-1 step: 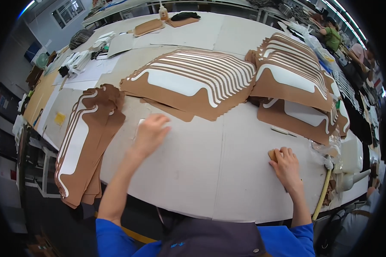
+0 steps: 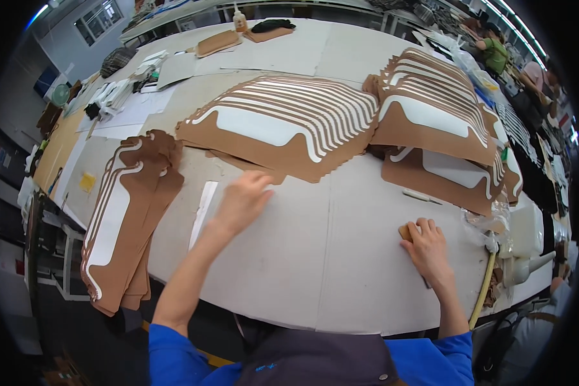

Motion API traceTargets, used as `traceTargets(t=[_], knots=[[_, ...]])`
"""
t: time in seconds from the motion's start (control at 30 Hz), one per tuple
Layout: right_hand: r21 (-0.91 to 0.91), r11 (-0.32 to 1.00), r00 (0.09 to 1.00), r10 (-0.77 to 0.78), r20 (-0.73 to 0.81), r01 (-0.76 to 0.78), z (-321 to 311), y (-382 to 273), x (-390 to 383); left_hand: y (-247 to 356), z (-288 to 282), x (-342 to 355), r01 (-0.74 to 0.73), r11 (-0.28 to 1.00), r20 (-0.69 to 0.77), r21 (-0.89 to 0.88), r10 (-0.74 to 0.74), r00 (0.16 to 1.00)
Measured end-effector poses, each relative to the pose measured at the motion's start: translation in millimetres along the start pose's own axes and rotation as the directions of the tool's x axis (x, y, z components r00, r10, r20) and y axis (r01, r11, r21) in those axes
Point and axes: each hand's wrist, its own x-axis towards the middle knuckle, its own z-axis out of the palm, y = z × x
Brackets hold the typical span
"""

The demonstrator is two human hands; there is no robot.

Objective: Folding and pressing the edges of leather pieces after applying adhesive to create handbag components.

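Observation:
My left hand (image 2: 243, 198), fingers bent and apart, is over the table (image 2: 321, 257), its fingertips near a loose brown piece (image 2: 238, 166); contact is unclear. A white strip (image 2: 201, 212) lies beside it. At the right, my right hand (image 2: 428, 254) is closed over a small tan block (image 2: 405, 233) on the table. Brown pieces with white shaped panels lie in a fanned stack (image 2: 257, 125) across the middle, further stacks (image 2: 431, 119) at the right and a narrow pile (image 2: 109, 225) at the left. A slim pen-like tool (image 2: 420, 197) lies above my right hand.
A glue bottle (image 2: 240, 22), dark cloth (image 2: 273, 26) and white paper pieces (image 2: 112, 96) lie at the back and left. A yellow rod (image 2: 482, 289), plastic wrap (image 2: 482, 222) and white jug (image 2: 521, 231) are at the right edge. Co-workers (image 2: 494, 55) are at the far right.
My left hand has moved right and slightly forward toward the loose brown piece, showing more of the white strip behind it. My right hand has barely shifted.

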Motion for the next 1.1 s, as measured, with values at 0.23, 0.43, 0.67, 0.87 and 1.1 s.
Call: traceTargets(t=[0.23,0.43,0.67,0.87,1.1], knots=[[0.006,0.982,0.978,-0.188,0.092,0.189,-15,9,30,35,116,73,-0.169,0.916,0.176,0.364,0.110,0.978],[0.204,0.851,0.875,-0.465,-0.135,0.484,18,-7,130,25,113,80,-0.173,0.933,-0.016,0.316,0.187,0.982],[0.241,0.817,0.851,-0.486,-0.198,0.523,90,-53,245,-33,53,95,0.324,0.405,-0.102,-0.855,-0.745,0.660],[0.148,0.909,0.913,-0.359,-0.192,0.389,85,-85,237,-159,-202,61,-0.289,0.564,-0.634,-0.773,-0.683,0.363],[0.075,0.933,0.920,-0.328,-0.214,0.351,84,-82,238,-176,-485,25,-0.344,0.761,-0.817,-0.550,-0.405,0.411]])
